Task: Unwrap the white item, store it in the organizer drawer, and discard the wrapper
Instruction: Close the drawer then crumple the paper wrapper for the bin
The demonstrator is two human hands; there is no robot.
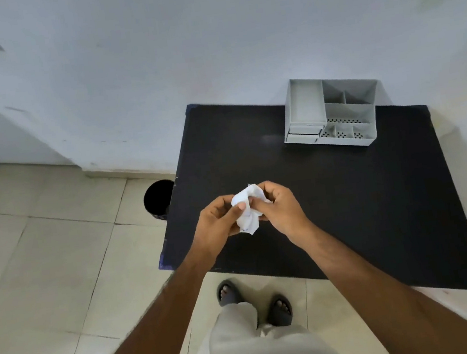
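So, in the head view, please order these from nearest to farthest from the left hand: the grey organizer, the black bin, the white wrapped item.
1. White wrapped item: held in the left hand, shared with the right hand.
2. Black bin: on the floor, left of the table.
3. Grey organizer: far right corner of the table.

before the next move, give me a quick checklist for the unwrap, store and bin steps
1. Both hands on the white wrapped item: ok, left hand and right hand grip it above the black table.
2. Item free of wrapper: cannot tell, it looks crumpled and covered.
3. Organizer upright on the table: ok.
4. Organizer drawer open enough: cannot tell, it looks only slightly out.
5. Black bin in place left of the table: ok.
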